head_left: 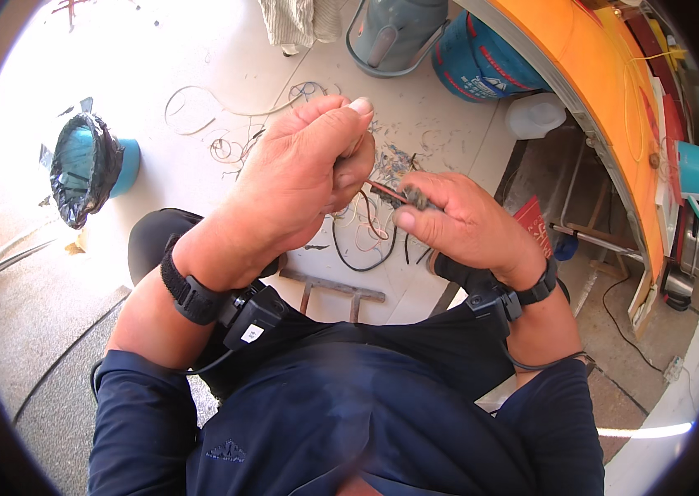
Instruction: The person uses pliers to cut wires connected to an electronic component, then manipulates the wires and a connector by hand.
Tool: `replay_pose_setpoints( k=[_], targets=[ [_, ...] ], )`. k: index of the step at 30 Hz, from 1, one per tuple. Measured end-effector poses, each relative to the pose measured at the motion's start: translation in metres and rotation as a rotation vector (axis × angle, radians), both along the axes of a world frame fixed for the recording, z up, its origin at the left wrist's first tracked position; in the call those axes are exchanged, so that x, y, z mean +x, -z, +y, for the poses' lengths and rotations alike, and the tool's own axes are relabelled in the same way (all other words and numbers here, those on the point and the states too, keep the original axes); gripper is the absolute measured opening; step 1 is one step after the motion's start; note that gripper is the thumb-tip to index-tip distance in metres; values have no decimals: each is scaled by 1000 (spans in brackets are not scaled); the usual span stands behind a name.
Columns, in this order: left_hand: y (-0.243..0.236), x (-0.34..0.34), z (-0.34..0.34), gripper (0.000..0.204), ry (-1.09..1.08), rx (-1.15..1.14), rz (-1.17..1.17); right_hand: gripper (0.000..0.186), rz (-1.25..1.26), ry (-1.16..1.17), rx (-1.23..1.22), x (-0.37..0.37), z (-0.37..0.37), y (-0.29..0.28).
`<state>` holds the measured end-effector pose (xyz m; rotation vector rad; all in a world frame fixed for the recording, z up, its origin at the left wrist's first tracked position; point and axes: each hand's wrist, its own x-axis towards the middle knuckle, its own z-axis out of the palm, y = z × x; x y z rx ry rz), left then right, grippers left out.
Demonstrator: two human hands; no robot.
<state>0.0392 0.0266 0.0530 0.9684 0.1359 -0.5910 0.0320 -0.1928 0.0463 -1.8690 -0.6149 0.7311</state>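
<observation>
My left hand [300, 161] is closed in a fist in the middle of the view, thumb on top. A thin reddish-brown wire [386, 191] runs from it across to my right hand [458, 217]. Between thumb and fingers, my right hand pinches a small dark, rough piece [415, 198] beside the wire; its exact kind is unclear. Below the hands, several loose wires [359, 266], black, brown and pale, hang or lie in loops. What the left fingers enclose is mostly hidden.
Wire scraps [399, 159] litter the pale floor. At left stands a teal bin [124, 165] lined with a black bag. A grey container [399, 37], a blue bucket [481, 70] and a white jug [536, 116] stand ahead, beside an orange panel [589, 66]. A metal bar [333, 286] lies between my legs.
</observation>
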Motion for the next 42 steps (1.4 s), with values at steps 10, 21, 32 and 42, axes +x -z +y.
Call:
replay_pose_setpoints(
  k=[10,21,32,42],
  targets=[
    [18,9,-4,20,-170,255,-224,52,559,470,243,-6,14,10],
    [25,13,-3,24,-151,375,-161,46,369,440,185,-3,11,17],
    [28,23,13,25,-149,258,12,49,370,788,385,15,-21,0],
    [45,28,29,23,-118,394,3,50,272,807,403,18,-31,-1]
  ],
)
